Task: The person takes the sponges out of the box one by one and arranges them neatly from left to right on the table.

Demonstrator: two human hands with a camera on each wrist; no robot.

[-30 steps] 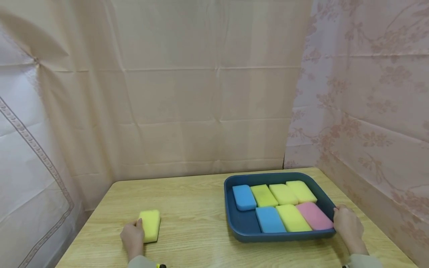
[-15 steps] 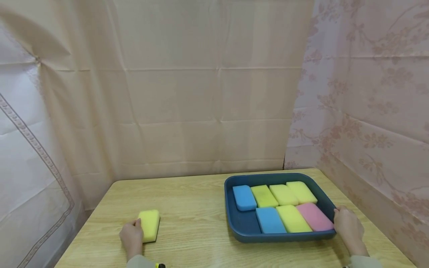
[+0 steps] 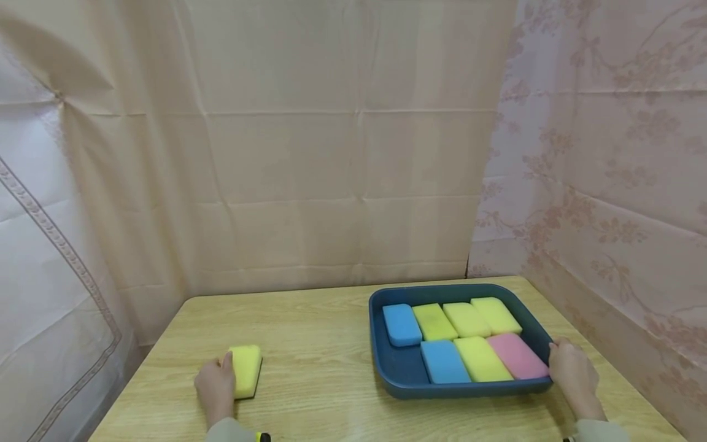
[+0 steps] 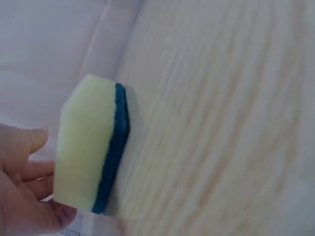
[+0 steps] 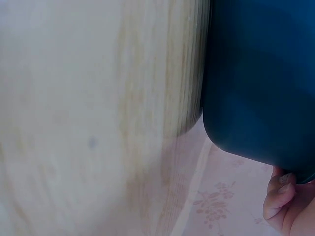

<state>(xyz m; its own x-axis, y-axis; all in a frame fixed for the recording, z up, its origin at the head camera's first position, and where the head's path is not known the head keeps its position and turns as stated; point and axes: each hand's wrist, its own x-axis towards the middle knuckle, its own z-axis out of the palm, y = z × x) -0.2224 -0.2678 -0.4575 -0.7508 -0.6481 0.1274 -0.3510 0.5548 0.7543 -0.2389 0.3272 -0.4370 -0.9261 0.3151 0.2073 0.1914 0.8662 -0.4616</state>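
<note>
A yellow sponge (image 3: 246, 371) with a dark green scouring layer underneath lies flat on the left part of the table. My left hand (image 3: 215, 388) is at its left side. In the left wrist view the thumb (image 4: 38, 139) stands off the sponge (image 4: 86, 142), while the other fingers reach beside its edge; whether they touch it is hard to tell. At the right, my right hand (image 3: 574, 371) grips the near right corner of a dark blue tray (image 3: 405, 393). The right wrist view shows curled fingers (image 5: 280, 196) at the rim of the tray (image 5: 256, 98).
Inside the tray lie several sponges in two rows: blue sponges (image 3: 445, 362), yellow ones (image 3: 483, 360) and a pink one (image 3: 518, 356). The wooden table (image 3: 315, 344) is bordered by a beige curtain (image 3: 331, 184) behind and a floral cloth (image 3: 624, 202) at the right.
My left thumb has lifted off the yellow sponge, and the left hand has shifted slightly left. The right hand and the tray stay in place.
</note>
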